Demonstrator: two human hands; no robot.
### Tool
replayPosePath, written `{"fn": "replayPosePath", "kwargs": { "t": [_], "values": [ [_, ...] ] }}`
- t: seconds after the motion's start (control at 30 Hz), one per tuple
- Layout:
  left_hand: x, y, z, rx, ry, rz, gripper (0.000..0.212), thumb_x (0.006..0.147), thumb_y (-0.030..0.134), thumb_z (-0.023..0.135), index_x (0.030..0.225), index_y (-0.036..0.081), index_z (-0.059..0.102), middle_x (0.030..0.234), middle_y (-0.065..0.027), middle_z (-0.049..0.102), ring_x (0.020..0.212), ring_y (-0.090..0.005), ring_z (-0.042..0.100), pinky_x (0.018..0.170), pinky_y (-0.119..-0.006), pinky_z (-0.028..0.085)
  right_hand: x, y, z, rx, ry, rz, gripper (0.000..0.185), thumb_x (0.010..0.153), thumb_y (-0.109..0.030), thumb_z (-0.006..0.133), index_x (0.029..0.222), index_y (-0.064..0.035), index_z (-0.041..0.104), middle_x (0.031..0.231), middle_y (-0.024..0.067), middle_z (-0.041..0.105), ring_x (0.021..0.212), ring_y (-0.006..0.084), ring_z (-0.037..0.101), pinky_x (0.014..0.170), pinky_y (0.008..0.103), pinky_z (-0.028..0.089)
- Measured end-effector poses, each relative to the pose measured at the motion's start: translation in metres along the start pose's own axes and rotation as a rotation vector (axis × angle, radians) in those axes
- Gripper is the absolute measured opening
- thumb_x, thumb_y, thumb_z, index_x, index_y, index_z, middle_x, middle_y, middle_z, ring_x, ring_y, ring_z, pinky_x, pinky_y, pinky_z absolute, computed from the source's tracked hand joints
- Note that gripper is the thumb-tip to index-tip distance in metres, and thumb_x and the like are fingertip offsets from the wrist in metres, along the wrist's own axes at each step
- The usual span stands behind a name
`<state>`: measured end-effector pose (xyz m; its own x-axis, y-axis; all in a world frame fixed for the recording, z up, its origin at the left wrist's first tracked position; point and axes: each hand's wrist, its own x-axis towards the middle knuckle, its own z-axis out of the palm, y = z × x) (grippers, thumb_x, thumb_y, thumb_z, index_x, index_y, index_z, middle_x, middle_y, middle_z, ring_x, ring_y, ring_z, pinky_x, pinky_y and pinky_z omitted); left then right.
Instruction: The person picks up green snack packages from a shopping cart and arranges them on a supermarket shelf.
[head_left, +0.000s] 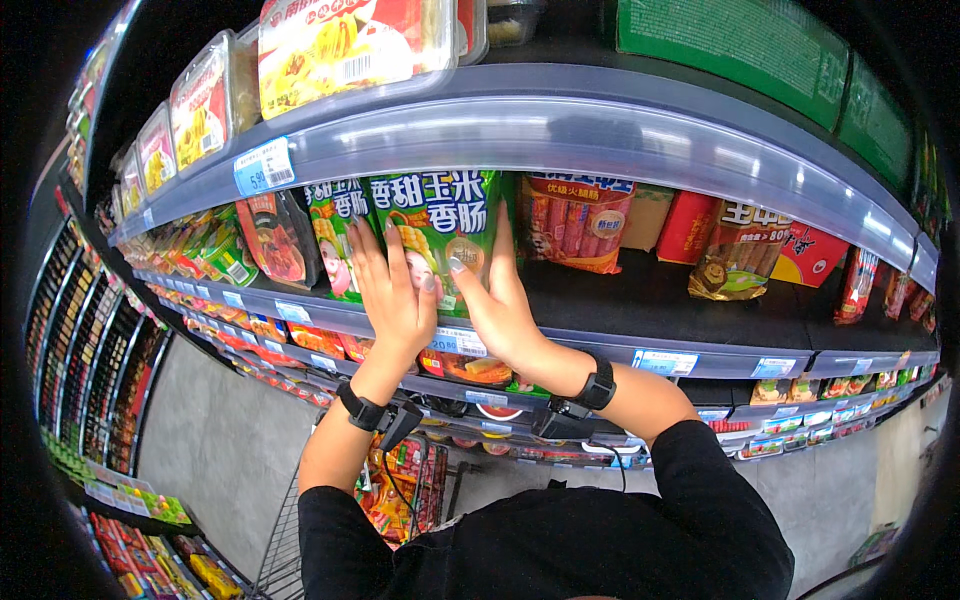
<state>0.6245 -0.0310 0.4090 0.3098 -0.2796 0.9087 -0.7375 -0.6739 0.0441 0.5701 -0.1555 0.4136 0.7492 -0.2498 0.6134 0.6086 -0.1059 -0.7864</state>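
Note:
A green bag of corn sausages (442, 217) stands upright on a store shelf, with a similar green bag (330, 247) close at its left. My left hand (394, 292) rests on the front of the bag, its fingers pointing up and its fingertips near the gap between the two bags. Along the same bag's right edge lies my right hand (499, 300), thumb across the front and fingers up the side. The bag is between both hands. A red-and-clear sausage pack (577, 225) stands to the right of it, and a gold-and-clear sausage bag (735, 251) stands farther right.
Above the bags runs the upper shelf's clear plastic edge (525, 135), carrying boxed noodles (345, 52) and green cartons (735, 56). Price tags line the lower shelf edge (570, 341). A wire cart (281, 544) with colourful packs (409, 480) stands below, beside my body.

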Motion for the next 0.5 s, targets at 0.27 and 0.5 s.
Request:
{"fn": "replayPosePath", "kwargs": {
  "t": [0.27,0.5],
  "values": [
    [0.0007,0.0003,0.0010,-0.014,-0.001,-0.007,0.060,0.086,0.037,0.036,0.131,-0.001,0.027,0.135,-0.0316,0.016,0.126,-0.0462,0.014,0.101,-0.053,0.011,0.0011,0.0036,-0.0001,0.006,-0.016,-0.050,0.083,0.077,-0.016,0.055,0.135,0.0020,-0.002,0.138,0.0267,0.008,0.130,0.0390,0.006,0.105,0.0428,0.006],
    [-0.0018,-0.0039,0.0002,0.006,0.002,-0.009,0.060,0.087,0.039,0.035,0.131,0.000,0.027,0.135,-0.0307,0.017,0.126,-0.0455,0.014,0.101,-0.052,0.012,-0.0001,0.0026,0.0021,-0.050,-0.010,-0.074,0.085,0.075,-0.014,0.057,0.136,0.0009,-0.002,0.138,0.0276,0.008,0.129,0.0410,0.006,0.105,0.0441,0.008]
  ]
}}
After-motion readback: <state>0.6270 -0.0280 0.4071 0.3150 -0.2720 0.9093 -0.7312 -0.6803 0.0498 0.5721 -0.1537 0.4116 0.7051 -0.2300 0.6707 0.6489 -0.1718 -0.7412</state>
